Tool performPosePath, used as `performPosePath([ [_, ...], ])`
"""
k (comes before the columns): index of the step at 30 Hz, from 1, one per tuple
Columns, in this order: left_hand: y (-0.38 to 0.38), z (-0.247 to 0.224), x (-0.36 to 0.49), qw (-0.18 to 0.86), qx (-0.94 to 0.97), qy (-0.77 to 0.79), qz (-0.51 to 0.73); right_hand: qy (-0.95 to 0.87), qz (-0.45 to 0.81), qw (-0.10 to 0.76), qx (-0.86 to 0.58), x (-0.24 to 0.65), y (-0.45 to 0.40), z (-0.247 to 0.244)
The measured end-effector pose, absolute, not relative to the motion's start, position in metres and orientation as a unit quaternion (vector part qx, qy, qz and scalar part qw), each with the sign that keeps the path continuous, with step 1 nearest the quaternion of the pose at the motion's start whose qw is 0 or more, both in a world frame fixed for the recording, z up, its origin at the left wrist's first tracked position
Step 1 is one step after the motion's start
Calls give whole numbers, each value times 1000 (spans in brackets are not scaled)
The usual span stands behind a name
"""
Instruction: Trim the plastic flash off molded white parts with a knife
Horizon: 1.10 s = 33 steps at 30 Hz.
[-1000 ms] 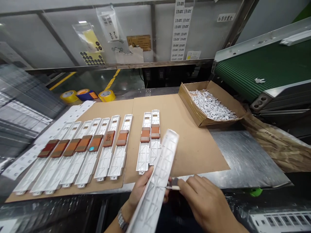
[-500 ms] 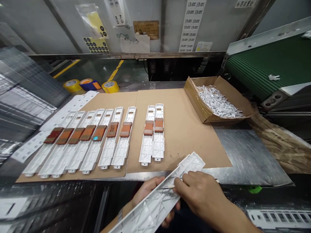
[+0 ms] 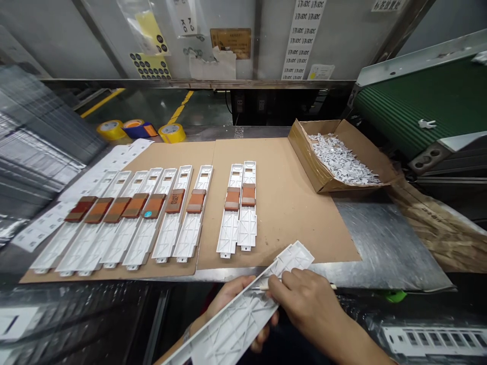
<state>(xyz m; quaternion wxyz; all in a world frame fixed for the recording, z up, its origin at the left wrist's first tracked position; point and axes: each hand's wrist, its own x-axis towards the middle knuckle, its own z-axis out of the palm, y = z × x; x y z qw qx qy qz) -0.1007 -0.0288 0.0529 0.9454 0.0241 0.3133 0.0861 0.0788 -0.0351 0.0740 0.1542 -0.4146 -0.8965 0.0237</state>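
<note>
"What differs from a second ago?"
"The white strip point(image 3: 232, 327) leans further right — its far end shows against the near edge of the cardboard point(image 3: 289, 213) — and the thin tool point(image 3: 263, 288) lies over its ribbed face, not at its right edge."
"And the hands?"
"The left hand point(image 3: 229, 295) grips the strip, fingers wrapping underneath; the right hand point(image 3: 306, 298) is closed around the tool's pale handle."

A long white plastic panel point(image 3: 239, 315), its ribbed face turned upward, slants across the left hand point(image 3: 224, 293), far end raised toward the right, at the table's point(image 3: 388, 243) near edge. A slim, pale-handled tool point(image 3: 264, 288) sits in the right hand point(image 3: 304, 293), thin tip pointing left over the ribs.
</note>
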Motion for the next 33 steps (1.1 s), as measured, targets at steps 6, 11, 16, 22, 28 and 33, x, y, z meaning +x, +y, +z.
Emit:
performPosePath([
  [6,-33,47,-103,941,18,315,121,-912,39,152,-379,82,-30,76],
  [11,-35,55,-104,940,22,314,134,-909,31,142,-391,80,-32,75],
  [16,-35,57,-105,933,26,325,153,-900,29,160,-403,77,-32,70],
  [22,-34,60,-105,926,36,338,163,-916,52,157,-366,78,-27,71],
  [28,-35,62,-107,929,45,334,153,-904,42,160,-393,74,-27,70],
  [33,-35,58,-107,928,49,337,154,-919,60,146,-361,77,-25,69],
])
